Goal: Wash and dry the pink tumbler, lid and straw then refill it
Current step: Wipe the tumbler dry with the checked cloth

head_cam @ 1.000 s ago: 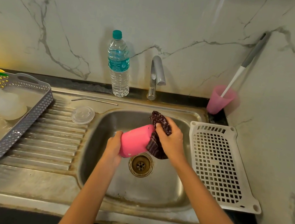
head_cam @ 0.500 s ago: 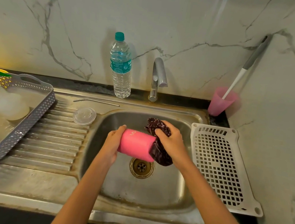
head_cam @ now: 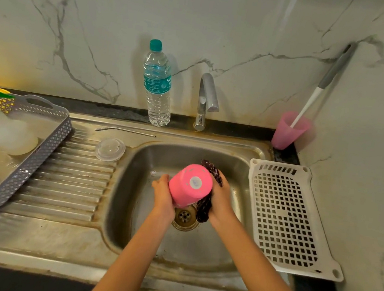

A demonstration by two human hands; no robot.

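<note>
Over the sink basin I hold the pink tumbler with its base turned up toward me, a round sticker on the base. My left hand grips its lower end, mouth hidden. My right hand presses a dark scrubbing cloth against the tumbler's right side. The clear lid lies on the ribbed drainboard. The metal straw rests along the sink's back ledge.
A water bottle and the tap stand behind the basin. A white rack lies right of the sink, a pink cup with a brush in the corner. A grey tray with bottles sits left.
The tumbler went from lying sideways to pointing its base up at me. Both hands shifted slightly right over the drain, the cloth sliding to the tumbler's right side.
</note>
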